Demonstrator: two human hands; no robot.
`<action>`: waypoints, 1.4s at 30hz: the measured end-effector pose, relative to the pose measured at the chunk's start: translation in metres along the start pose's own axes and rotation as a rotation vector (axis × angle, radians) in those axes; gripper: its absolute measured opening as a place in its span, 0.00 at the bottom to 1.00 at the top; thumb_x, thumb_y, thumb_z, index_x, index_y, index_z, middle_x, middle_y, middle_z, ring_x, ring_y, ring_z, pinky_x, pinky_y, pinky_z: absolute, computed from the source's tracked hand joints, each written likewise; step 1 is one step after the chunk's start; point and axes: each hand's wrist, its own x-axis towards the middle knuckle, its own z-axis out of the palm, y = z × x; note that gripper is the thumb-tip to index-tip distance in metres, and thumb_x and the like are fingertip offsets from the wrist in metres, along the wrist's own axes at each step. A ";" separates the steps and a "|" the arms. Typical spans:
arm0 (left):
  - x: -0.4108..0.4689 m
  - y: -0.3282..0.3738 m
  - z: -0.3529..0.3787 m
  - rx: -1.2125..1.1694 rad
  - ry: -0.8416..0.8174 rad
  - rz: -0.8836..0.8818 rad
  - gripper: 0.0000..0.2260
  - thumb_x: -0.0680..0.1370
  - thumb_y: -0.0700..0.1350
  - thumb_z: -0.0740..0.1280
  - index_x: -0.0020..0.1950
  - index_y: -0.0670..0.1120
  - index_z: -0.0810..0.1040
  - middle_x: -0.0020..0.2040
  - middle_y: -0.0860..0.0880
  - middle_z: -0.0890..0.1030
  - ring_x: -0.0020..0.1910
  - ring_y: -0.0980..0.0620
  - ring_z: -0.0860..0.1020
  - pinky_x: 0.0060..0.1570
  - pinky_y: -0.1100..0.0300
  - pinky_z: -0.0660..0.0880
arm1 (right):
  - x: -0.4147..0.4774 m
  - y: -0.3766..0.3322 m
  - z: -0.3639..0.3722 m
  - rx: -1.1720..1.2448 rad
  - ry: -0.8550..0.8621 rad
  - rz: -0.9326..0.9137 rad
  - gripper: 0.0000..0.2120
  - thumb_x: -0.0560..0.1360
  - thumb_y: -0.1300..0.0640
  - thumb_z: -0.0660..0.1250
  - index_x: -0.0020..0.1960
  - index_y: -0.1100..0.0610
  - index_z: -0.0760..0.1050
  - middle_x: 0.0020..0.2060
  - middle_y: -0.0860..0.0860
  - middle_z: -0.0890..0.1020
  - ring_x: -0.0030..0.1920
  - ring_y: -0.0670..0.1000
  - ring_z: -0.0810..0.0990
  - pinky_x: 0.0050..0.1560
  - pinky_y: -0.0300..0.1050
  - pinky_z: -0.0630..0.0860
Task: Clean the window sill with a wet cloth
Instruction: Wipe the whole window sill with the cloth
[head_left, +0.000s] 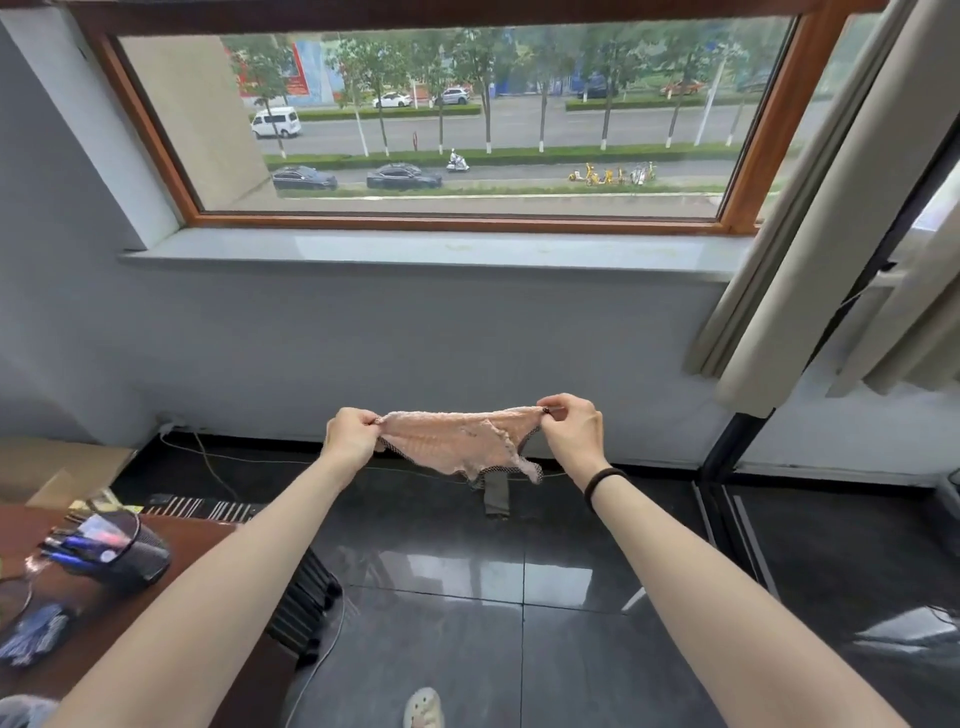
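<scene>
The pale window sill (415, 250) ran under the glass, its right end hidden behind the curtain (831, 234). The desk (187, 527) was cut off at the left edge. Well below the sill, the pink cloth (457, 441) hung stretched in the air, with the left hand (348, 436) and right hand (571, 431) each pinching an upper corner. A black mesh pen holder (140, 551) held blurred pens.

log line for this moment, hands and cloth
left hand: pinches cloth corner | right hand: pinches opposite corner | cloth: spread in air, off window sill | wiping: not begun

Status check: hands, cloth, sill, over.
Left hand and right hand each pinch a corner of pink cloth, spread midair. Window sill not yet touched. Curtain overhangs its right end.
</scene>
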 end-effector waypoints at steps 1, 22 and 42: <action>0.012 -0.001 0.000 0.012 -0.021 -0.007 0.08 0.75 0.39 0.65 0.40 0.43 0.83 0.42 0.40 0.83 0.44 0.42 0.82 0.47 0.51 0.78 | 0.006 -0.001 0.002 0.002 0.002 0.003 0.11 0.70 0.67 0.64 0.47 0.59 0.83 0.41 0.53 0.85 0.42 0.48 0.80 0.47 0.36 0.73; 0.105 0.043 0.043 -0.282 -0.662 0.241 0.02 0.76 0.38 0.68 0.45 0.44 0.79 0.38 0.49 0.80 0.34 0.55 0.75 0.33 0.65 0.71 | 0.111 -0.063 0.113 0.325 -0.226 0.409 0.16 0.79 0.46 0.61 0.45 0.60 0.69 0.36 0.56 0.76 0.35 0.54 0.78 0.39 0.53 0.81; 0.174 0.062 0.031 -0.563 -0.319 -0.183 0.07 0.78 0.41 0.65 0.52 0.41 0.81 0.43 0.45 0.81 0.41 0.48 0.76 0.35 0.62 0.69 | 0.175 -0.030 0.107 0.266 -0.192 0.381 0.14 0.71 0.70 0.59 0.45 0.57 0.81 0.44 0.54 0.82 0.46 0.52 0.78 0.45 0.43 0.75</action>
